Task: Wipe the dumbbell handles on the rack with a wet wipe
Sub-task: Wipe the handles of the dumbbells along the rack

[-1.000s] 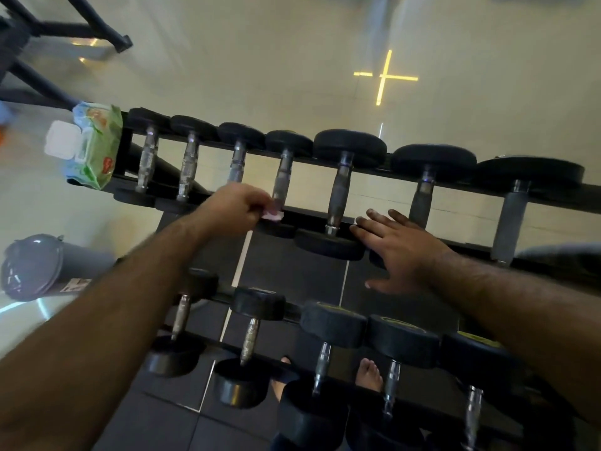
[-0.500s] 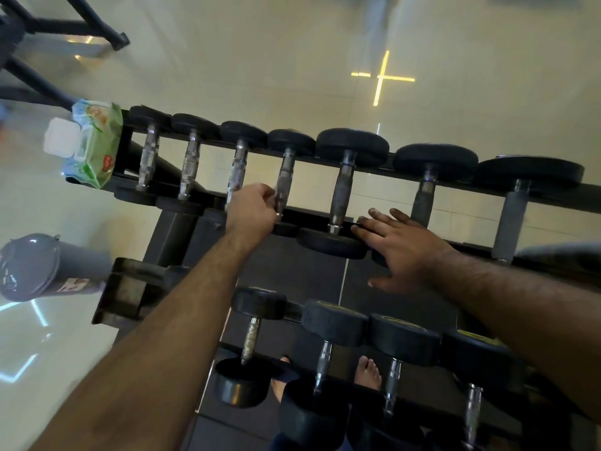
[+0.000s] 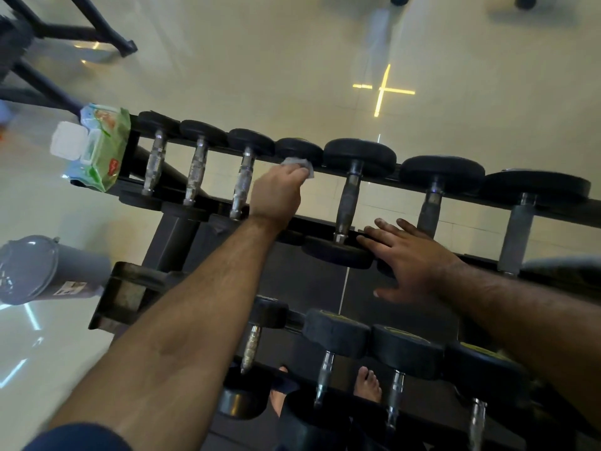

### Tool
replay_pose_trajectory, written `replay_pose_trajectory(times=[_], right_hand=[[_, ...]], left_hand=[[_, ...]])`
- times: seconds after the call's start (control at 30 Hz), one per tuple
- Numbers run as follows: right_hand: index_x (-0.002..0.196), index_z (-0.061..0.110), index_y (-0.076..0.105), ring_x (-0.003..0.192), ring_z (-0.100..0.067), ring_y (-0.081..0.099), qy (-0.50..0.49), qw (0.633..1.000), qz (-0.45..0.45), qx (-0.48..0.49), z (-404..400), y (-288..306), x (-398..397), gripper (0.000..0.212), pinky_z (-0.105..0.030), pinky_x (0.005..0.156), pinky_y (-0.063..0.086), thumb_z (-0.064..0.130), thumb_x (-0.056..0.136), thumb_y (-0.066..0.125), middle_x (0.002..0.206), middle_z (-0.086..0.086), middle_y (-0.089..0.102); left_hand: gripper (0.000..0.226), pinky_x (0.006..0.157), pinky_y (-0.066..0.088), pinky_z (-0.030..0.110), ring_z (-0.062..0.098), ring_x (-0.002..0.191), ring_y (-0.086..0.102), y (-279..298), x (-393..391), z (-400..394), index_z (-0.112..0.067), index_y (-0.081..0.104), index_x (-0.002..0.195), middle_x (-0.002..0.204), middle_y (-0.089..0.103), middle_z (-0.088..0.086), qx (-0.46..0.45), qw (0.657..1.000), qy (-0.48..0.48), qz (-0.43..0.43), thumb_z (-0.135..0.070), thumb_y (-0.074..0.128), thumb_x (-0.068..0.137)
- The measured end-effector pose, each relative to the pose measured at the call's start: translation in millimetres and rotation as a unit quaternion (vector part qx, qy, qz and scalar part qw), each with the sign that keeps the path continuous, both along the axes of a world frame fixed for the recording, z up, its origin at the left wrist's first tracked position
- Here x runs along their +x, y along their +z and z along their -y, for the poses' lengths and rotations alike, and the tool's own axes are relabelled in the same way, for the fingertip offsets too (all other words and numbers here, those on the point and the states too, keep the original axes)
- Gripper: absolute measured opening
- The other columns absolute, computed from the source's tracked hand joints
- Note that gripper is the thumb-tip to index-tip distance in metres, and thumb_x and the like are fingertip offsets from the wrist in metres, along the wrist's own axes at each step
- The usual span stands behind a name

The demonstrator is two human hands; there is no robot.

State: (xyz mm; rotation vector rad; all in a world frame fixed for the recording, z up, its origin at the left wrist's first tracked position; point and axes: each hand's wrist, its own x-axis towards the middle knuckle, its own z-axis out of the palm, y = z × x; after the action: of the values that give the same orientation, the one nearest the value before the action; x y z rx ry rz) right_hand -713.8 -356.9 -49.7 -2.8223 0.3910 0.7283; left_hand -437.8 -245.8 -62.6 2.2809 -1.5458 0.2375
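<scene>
Where the upper tier of the rack [image 3: 406, 185] crosses the frame: left hand [image 3: 276, 193] on the fourth dumbbell [image 3: 297, 151] from the left, fingers closed around its handle with a white wet wipe [image 3: 297, 164] bunched at the far end of the grip, just under the far head. Handle itself hidden by the hand. Wipe edge protruding past the knuckles toward the fifth dumbbell [image 3: 353, 177]. Right hand [image 3: 413, 262] flat on the near rail of the upper tier, fingers spread and holding nothing, fingertips touching the near head of the fifth dumbbell. Upper tier: seven dumbbells side by side, heads growing larger toward the right; first three handles bright knurled metal, fifth to seventh duller and darker. Lower tier: more dumbbells, partly covered by both forearms. Wet wipe pack [image 3: 97, 151], green and white with lid flipped open, resting on the left end of the rack, just beside the first dumbbell. Grey bin [image 3: 42, 271] on the floor to the left of the rack, apart from it. Bare toes [image 3: 367, 384] visible through the lower tier. Glossy pale tile floor [image 3: 260, 60] beyond the rack, with a bright yellow cross-shaped reflection. Black frame legs [image 3: 81, 30] at top left.
</scene>
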Motion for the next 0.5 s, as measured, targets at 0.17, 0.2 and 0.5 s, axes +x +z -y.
replay_pose_trajectory(times=[0.17,0.2,0.5], right_hand=[[0.171,0.031,0.0,0.166,-0.023,-0.01,-0.002,1.0,-0.018,-0.012,-5.4,3.2,0.2,0.115,-0.044,0.13,-0.01,0.08,0.086,0.061,0.181,-0.001,-0.001],[0.171,0.031,0.001,0.166,-0.023,-0.01,-0.005,1.0,-0.019,-0.014,-5.8,4.1,0.5,0.115,-0.044,0.129,-0.011,0.081,0.086,0.061,0.181,-0.001,-0.001],[0.172,0.031,-0.002,0.165,-0.022,-0.011,-0.006,0.999,-0.016,-0.039,-8.3,7.9,2.0,0.117,-0.041,0.128,-0.013,0.083,0.086,0.058,0.181,0.0,-0.003]], left_hand=[[0.026,0.086,0.059,0.042,0.027,0.098,0.071,-1.0,-2.3,18.5,-0.011,0.081,0.1,0.1,0.079,0.005,0.085,0.992,-0.057,0.074,0.001,0.062,0.087],[0.024,0.093,0.057,0.044,0.027,0.098,0.071,3.6,-2.4,25.4,-0.012,0.08,0.1,0.098,0.079,0.005,0.143,0.98,-0.091,0.1,0.0,0.064,0.088],[0.023,0.079,0.054,0.036,0.024,0.097,0.071,44.7,11.8,10.9,-0.024,0.077,0.106,0.102,0.076,-0.001,0.188,0.979,-0.077,-0.01,-0.01,0.064,0.092]])
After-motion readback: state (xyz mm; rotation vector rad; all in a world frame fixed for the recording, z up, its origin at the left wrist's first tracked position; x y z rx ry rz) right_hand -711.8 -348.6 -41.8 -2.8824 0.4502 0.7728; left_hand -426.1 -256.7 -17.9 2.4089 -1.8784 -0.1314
